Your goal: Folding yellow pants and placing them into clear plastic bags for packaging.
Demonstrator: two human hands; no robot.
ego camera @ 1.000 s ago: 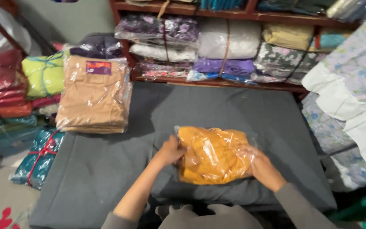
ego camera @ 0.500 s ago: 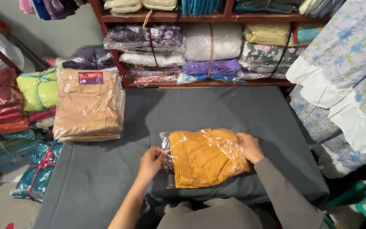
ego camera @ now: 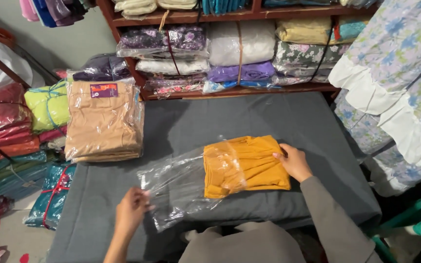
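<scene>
Left of the bench (ego camera: 288,114), which is covered in dark grey cloth, tied bundles of red, lime and teal fabric (ego camera: 23,131) are stacked. On the bench's far left corner rests a stack of tan garments in plastic (ego camera: 104,124).

Left hand (ego camera: 131,214): near the bench's near left edge, fingers pinched shut on the left end of a clear plastic bag (ego camera: 176,187). The bag lies flat and mostly empty, its long axis running left to right across the bench; its right end covers the left part of the garment.

Folded mustard-yellow garment (ego camera: 249,165): lies flat near the middle of the bench, toward the near edge. Its long axis runs left to right, slightly tilted, with the right portion out of the bag.

Right hand (ego camera: 294,161): rests on the garment's right edge, fingers curled over it and pressing it down.

The hands are well apart, one at each end of the bag-and-garment line.

Beyond the far edge, a wooden shelf (ego camera: 239,91) holds wrapped fabric bundles. At right hangs floral cloth (ego camera: 395,73).
</scene>
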